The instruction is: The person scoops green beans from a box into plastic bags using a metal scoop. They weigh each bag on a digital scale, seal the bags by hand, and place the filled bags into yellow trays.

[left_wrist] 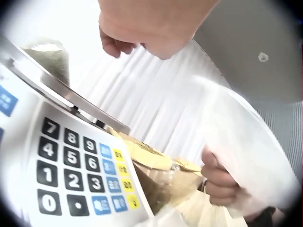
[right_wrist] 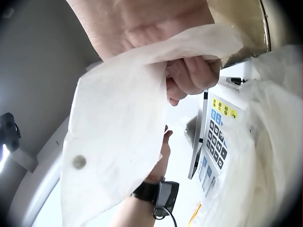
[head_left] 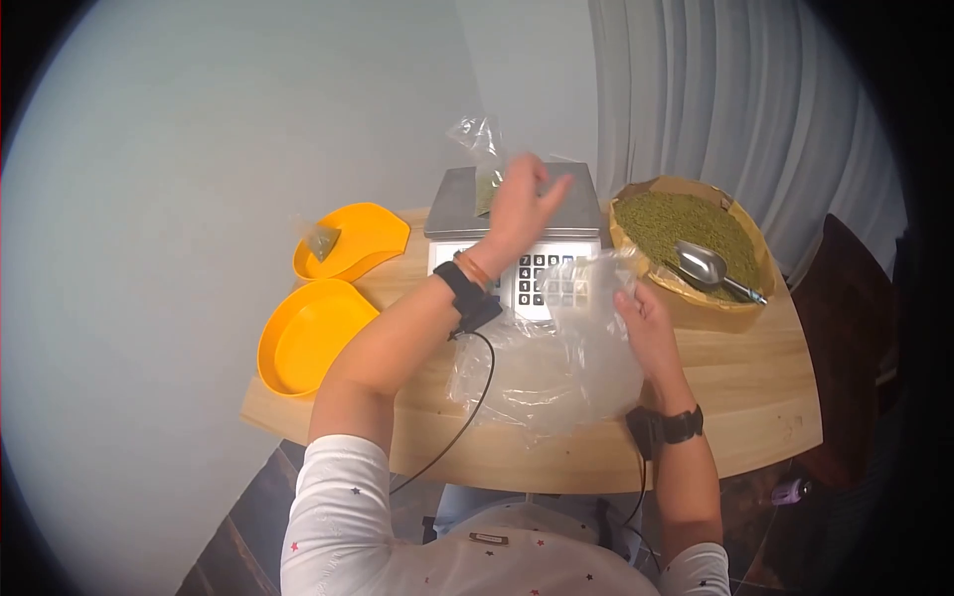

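Note:
My left hand (head_left: 522,211), blurred, is over the metal platform (head_left: 454,207) of a digital scale (head_left: 444,256), its thumb and fingers apart with nothing between them. Just left of it on the platform stands a clear plastic bag (head_left: 484,194) with some green granules in its bottom; the left wrist view shows this filled bag (left_wrist: 53,61) too. In front of the scale, my right hand (head_left: 648,323) grips a thin clear plastic bag (head_left: 596,348) by its side. That bag covers part of the keypad in the head view and hides some right fingers in the right wrist view.
Two yellow trays (head_left: 383,238) are at the left, the far one holding a small bag of granules (head_left: 321,241). A large open sack (head_left: 686,223) of green granules with a metal scoop (head_left: 703,265) sits right. More clear plastic bags (head_left: 487,372) lie at the front.

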Tool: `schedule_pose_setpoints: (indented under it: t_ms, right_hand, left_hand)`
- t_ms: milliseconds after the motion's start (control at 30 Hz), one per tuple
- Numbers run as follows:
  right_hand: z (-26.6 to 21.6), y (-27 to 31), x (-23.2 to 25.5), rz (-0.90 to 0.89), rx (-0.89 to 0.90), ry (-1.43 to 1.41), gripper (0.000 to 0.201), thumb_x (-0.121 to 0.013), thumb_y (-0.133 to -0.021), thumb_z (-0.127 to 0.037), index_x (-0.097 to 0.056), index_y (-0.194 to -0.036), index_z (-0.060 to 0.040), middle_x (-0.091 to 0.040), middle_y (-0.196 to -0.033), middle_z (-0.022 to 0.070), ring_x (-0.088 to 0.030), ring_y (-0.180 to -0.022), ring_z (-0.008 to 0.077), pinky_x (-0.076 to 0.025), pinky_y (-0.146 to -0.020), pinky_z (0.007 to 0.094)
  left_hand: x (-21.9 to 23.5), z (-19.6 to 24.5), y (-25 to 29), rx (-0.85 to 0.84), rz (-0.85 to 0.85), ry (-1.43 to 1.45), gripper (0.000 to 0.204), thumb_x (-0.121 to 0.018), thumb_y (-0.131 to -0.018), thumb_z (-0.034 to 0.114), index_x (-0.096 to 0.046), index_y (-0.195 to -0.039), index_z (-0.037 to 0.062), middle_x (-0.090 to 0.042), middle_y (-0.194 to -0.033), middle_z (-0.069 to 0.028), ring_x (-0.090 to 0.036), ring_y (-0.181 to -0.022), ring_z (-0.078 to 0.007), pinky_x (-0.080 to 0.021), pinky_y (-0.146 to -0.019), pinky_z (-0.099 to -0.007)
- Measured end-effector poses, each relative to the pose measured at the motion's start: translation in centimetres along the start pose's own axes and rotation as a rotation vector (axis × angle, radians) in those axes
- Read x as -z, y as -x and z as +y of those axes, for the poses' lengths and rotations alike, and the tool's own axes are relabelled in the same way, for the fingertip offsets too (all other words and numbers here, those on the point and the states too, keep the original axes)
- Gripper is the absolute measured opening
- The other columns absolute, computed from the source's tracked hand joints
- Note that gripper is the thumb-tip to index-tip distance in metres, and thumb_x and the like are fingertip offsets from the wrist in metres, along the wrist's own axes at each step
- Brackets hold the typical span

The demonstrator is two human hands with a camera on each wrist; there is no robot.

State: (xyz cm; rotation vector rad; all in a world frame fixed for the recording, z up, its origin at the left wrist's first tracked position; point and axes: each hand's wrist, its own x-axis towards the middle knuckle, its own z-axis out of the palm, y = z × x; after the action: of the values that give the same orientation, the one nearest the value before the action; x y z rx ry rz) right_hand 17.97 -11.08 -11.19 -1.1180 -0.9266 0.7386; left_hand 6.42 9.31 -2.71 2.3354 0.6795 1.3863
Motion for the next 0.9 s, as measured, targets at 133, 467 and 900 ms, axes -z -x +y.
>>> schedule_pose_setpoints:
  t_ms: [133, 467, 900]
  right_hand:
    - [0.6, 0.9, -0.5, -0.137, -0.074, 0.071, 0.014, -0.056, -0.102, -0.016, -0.060, -0.100, -0.0029, -0.062, -0.081, -0.0054, -0.050, -0.070, -0.0005, -0.041, -0.061, 0.0188]
    - [2.3, 1.1, -1.0, -0.208, -0.099, 0.136, 0.020, -0.060, -0.100, -0.015, -0.055, -0.083, -0.0055, -0.045, -0.066, -0.0109, -0.035, -0.059, -0.0020, -0.027, -0.051, 0.0195]
    - [2.1, 1.4, -1.5, -0.194, -0.158, 0.231, 0.015, -0.060, -0.098, -0.010, -0.059, -0.085, -0.0035, -0.043, -0.063, -0.0116, -0.031, -0.056, -0.0025, -0.022, -0.048, 0.0205]
  left_hand:
    - [0.8, -7.0, -3.4, 0.054, 0.415, -0.269, 0.069, -0.079, -0.079, 0.043, -0.049, -0.114, -0.0078, -0.049, -0.118, -0.0250, -0.049, -0.106, -0.0338, -0.044, -0.089, -0.0408]
    - [3.4, -12.5, -8.0, 0.848, -0.351, 0.129, 0.090, -0.076, -0.078, 0.060, -0.051, -0.124, -0.0129, -0.062, -0.111, -0.0197, -0.061, -0.098, -0.0248, -0.050, -0.080, -0.0332]
    - [8.3, -15.8, -8.7, 0.637, -0.196, 0.440, 0.044, -0.063, -0.095, 0.040, -0.067, -0.111, -0.0007, -0.070, -0.102, -0.0101, -0.066, -0.090, -0.0190, -0.052, -0.083, -0.0359]
